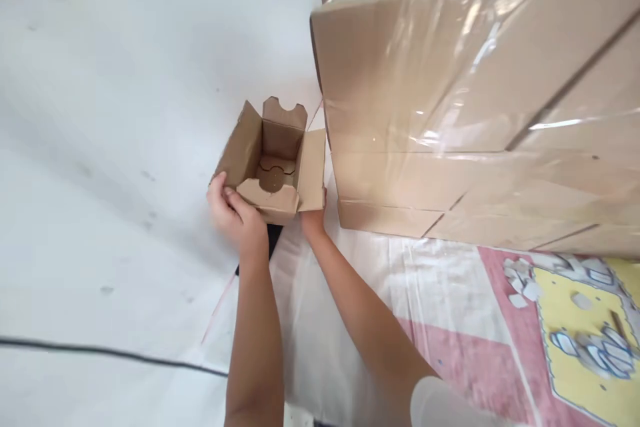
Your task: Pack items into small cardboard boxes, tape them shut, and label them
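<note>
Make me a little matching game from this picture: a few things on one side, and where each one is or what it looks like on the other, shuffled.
Things:
1. small box
2. wrapped stack
3. cable
4. left hand

Descriptions:
A. dark line across the white floor
B. open on top, flaps up
C. grips a flap's edge
D. flat cardboard under shiny film

Pairs: 1-B, 2-D, 3-A, 4-C

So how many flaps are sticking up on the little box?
4. On the small cardboard box: a left flap by the left hand, a notched back flap, a right flap above the right hand, and a front flap folding inward.
</note>
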A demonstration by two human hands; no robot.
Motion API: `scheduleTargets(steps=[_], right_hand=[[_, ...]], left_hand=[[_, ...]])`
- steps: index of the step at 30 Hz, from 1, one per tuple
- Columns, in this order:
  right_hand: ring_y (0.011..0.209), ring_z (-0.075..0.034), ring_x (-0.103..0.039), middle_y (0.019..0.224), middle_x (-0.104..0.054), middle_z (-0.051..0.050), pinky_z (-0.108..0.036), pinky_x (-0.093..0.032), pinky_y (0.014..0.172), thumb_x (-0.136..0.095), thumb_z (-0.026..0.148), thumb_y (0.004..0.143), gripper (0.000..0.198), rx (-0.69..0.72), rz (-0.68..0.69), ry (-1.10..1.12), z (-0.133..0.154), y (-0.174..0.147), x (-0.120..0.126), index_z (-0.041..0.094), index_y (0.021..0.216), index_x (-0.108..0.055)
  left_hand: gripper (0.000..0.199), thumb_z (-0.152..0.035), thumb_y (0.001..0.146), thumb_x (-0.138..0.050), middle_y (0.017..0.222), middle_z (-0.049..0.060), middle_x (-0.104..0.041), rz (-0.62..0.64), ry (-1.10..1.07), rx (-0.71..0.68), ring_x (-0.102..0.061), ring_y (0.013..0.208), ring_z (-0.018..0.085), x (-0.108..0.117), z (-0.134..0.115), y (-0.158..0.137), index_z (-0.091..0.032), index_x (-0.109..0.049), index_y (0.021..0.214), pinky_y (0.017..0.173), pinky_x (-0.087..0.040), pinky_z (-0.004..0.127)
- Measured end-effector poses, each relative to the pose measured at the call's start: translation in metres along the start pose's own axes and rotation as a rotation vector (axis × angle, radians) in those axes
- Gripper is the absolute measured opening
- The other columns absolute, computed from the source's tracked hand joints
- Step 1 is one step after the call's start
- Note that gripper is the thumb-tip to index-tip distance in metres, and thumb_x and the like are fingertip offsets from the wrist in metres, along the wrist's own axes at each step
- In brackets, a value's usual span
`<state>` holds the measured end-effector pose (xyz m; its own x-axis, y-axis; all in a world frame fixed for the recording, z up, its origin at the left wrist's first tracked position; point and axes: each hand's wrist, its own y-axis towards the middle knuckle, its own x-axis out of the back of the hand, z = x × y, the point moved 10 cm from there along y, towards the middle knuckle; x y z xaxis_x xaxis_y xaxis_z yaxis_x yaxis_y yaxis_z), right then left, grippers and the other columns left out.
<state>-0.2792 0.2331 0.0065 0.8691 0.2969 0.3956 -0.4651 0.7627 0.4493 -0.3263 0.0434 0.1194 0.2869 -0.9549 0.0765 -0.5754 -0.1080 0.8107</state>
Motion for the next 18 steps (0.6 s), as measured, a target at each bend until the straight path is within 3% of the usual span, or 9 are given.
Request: scheduleTargets(steps=[6,9,12,15,18], right_hand=[[0.144,-0.022,-0.047,0.154,-0.052,-0.012,-0.041,-0.043,0.118,-0.046,0.023,0.098,0.056,-0.013,-0.008,0.334,0.049,-0.103,0.079,0.023,0.153,-0.052],[0.141,-0.025,-0.047,0.153,-0.051,-0.014,-0.044,-0.046,0.115,-0.052,0.027,0.095,0.06,0.042,0.011,0.32,0.062,-0.161,0.125,0.023,0.155,-0.05],[0.14,-0.029,-0.047,0.151,-0.051,-0.015,-0.05,-0.045,0.115,-0.057,0.031,0.092,0.061,0.069,0.021,0.223,0.063,-0.217,0.166,0.025,0.152,-0.053],[0.142,-0.032,-0.043,0.154,-0.047,-0.015,-0.055,-0.042,0.117,-0.057,0.029,0.091,0.057,0.118,0.034,0.116,0.06,-0.263,0.201,0.026,0.148,-0.058],[0.144,-0.034,-0.04,0.157,-0.04,-0.016,-0.059,-0.039,0.119,-0.056,0.024,0.09,0.06,0.135,0.012,-0.005,0.047,-0.29,0.236,0.024,0.15,-0.055]], left_hand=[[0.032,-0.03,0.1,-0.045,0.124,0.011,-0.067,-0.202,-0.031,0.087,-0.063,0.122,0.024,0.108,-0.052,-0.039,-0.02,-0.065,0.122,0.108,-0.049,0.039],[0.029,-0.035,0.099,-0.046,0.124,0.009,-0.065,-0.228,-0.021,0.134,-0.062,0.122,0.026,0.156,-0.067,-0.067,-0.024,-0.064,0.12,0.11,-0.048,0.042],[0.025,-0.034,0.097,-0.045,0.125,0.007,-0.063,-0.243,-0.074,0.233,-0.059,0.123,0.026,0.19,-0.061,-0.099,-0.026,-0.061,0.115,0.111,-0.046,0.043],[0.023,-0.03,0.092,-0.045,0.124,0.006,-0.062,-0.162,-0.212,0.43,-0.059,0.121,0.023,0.187,-0.04,-0.128,-0.024,-0.058,0.11,0.107,-0.048,0.038],[0.024,-0.029,0.085,-0.048,0.117,0.005,-0.062,0.004,-0.333,0.574,-0.058,0.116,0.021,0.146,-0.034,-0.154,-0.022,-0.057,0.106,0.103,-0.048,0.034]])
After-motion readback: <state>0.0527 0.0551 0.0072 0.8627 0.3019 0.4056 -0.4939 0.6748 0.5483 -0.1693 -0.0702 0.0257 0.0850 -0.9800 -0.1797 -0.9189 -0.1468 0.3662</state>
